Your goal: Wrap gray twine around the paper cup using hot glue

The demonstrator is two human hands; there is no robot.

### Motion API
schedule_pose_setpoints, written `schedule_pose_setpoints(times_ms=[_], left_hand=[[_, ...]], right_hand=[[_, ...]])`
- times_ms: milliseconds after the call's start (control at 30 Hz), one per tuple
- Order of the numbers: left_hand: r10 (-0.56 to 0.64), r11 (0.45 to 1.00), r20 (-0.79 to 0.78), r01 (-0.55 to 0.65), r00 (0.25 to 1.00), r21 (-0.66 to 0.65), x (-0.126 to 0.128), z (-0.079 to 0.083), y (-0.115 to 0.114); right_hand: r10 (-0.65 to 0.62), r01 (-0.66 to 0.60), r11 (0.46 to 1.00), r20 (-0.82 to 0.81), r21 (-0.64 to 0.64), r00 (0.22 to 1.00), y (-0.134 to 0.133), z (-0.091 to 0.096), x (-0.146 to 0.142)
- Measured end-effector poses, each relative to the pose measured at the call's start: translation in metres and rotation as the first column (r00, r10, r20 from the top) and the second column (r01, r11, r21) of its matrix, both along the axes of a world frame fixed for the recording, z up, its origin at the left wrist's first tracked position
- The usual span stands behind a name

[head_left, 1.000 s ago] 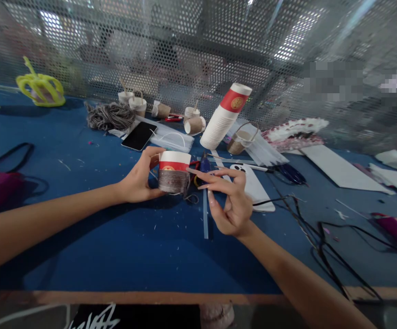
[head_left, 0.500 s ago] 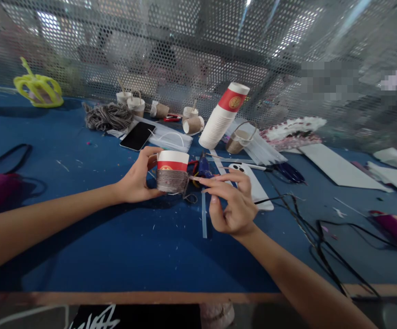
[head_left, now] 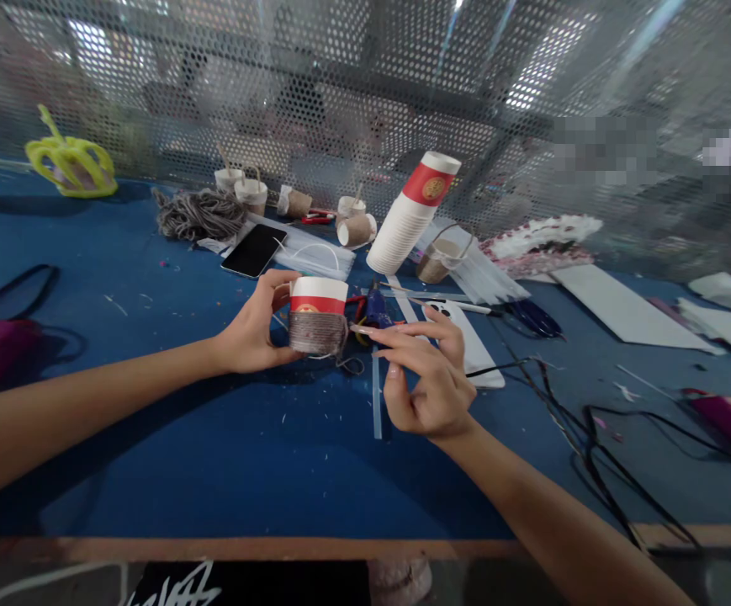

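Observation:
A paper cup (head_left: 318, 313) with a white rim, a red band and grey yarn wound round its lower half stands on the blue table (head_left: 214, 454). My left hand (head_left: 252, 328) grips its left side. Just right of the cup, my right hand (head_left: 425, 370) hovers with long-nailed fingers stretched toward it and holds nothing I can make out. A loose loop of yarn (head_left: 352, 365) lies at the cup's base.
A leaning stack of paper cups (head_left: 410, 215), a black phone (head_left: 254, 250), a white phone (head_left: 466, 345), a yarn bundle (head_left: 198, 213), small wrapped cups (head_left: 358, 229), a glue gun (head_left: 375, 307), glue sticks and black cords (head_left: 592, 438) surround the hands. Perforated metal mesh (head_left: 365, 84) walls the back.
My right hand drew its fingers in, then stretched them toward the cup again. The left hand and cup stayed in place.

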State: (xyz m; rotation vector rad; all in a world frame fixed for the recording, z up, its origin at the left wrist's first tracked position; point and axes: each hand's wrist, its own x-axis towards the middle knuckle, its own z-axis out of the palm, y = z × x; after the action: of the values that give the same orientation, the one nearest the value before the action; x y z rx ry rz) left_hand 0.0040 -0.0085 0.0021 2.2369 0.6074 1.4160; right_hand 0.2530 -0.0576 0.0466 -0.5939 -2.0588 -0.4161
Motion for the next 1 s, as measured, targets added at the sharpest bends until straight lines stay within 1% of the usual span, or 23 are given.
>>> schedule_pose_setpoints(times_ms=[167,267,400,467,533,633,700,800,900,1000], left_hand=[[0.011,1.000,0.014,-0.011,1.000,0.020,0.0007,-0.0005,-0.0004],[0.016,1.000,-0.003,-0.016,1.000,0.014,0.0004,0.0006,-0.0014],[0.015,1.000,-0.023,-0.015,1.000,-0.001,-0.0001,0.0016,-0.0014],[0.014,1.000,-0.018,-0.014,1.000,-0.004,-0.0003,0.0010,-0.0006],[0.023,1.000,-0.009,-0.023,1.000,0.012,-0.0006,0.0000,0.0003],[0.055,0.998,-0.013,-0.055,0.998,0.029,-0.0013,-0.0013,0.0009],[0.079,0.996,-0.020,-0.078,0.997,0.035,-0.0016,-0.0018,0.0007],[0.096,0.993,-0.029,-0.093,0.995,0.067,-0.0017,-0.0023,0.0006],[0.102,0.990,-0.049,-0.097,0.994,0.103,-0.0016,-0.0024,0.0012],[0.113,0.986,-0.053,-0.105,0.992,0.127,-0.0014,-0.0022,0.0018]], right_hand=[[-0.002,0.019,0.995,0.173,-0.098,0.985,-0.0012,-0.0030,-0.0057],[0.018,0.003,0.992,0.155,-0.130,0.988,-0.0005,-0.0037,-0.0049],[0.038,-0.034,0.995,0.041,-0.091,0.998,-0.0016,-0.0025,-0.0010],[0.031,-0.029,0.996,0.020,-0.088,0.999,-0.0029,-0.0019,-0.0016],[0.030,-0.023,0.993,0.061,-0.116,0.998,-0.0038,-0.0018,-0.0041],[0.055,-0.022,0.979,0.154,-0.204,0.987,-0.0040,-0.0025,-0.0079],[0.076,-0.035,0.970,0.162,-0.243,0.984,-0.0038,-0.0031,-0.0086],[0.078,-0.050,0.974,0.120,-0.219,0.990,-0.0047,-0.0030,-0.0078],[0.041,-0.025,0.983,0.089,-0.180,0.995,-0.0071,-0.0021,-0.0080],[0.029,-0.005,0.986,0.138,-0.169,0.990,-0.0085,-0.0014,-0.0094]])
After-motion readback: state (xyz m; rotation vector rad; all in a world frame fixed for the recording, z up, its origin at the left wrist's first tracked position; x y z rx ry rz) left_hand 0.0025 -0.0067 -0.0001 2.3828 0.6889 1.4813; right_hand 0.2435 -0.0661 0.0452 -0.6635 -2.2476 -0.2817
